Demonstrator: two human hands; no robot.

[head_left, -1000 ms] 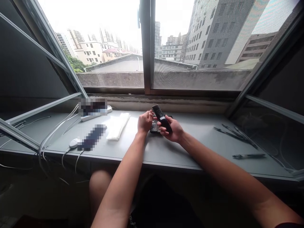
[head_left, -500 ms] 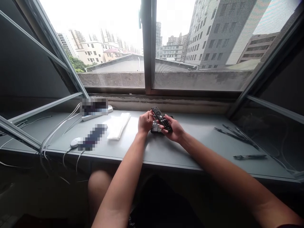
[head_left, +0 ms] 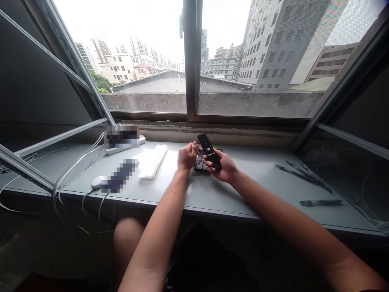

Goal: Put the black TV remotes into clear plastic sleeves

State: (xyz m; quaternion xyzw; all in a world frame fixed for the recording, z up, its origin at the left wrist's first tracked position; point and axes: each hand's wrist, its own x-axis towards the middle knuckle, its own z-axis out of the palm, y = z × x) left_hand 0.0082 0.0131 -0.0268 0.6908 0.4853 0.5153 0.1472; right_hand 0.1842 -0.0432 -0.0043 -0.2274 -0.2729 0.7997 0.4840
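Observation:
A black remote control (head_left: 209, 150) is held tilted up in my right hand (head_left: 227, 166), its buttons facing me and its far end pointing up and left. My left hand (head_left: 186, 157) is closed, thumb against curled fingers, just left of that remote. Whatever the left fingers may pinch is too small to make out. Beneath both hands, more black remotes (head_left: 198, 163) lie side by side on the grey table (head_left: 212, 194), partly covered by the hands and the held remote.
To the left lie a folded white cloth or tissue pack (head_left: 153, 161), a blurred-out phone-like thing (head_left: 119, 178), a round white charger (head_left: 97, 182) and a white power strip (head_left: 141, 139) with cables. Pens (head_left: 321, 202) lie at the right. A window (head_left: 146, 93) stands behind.
My left fingers have come away from the remote's upper end. My right hand has tipped the remote more upright. The view has shifted slightly.

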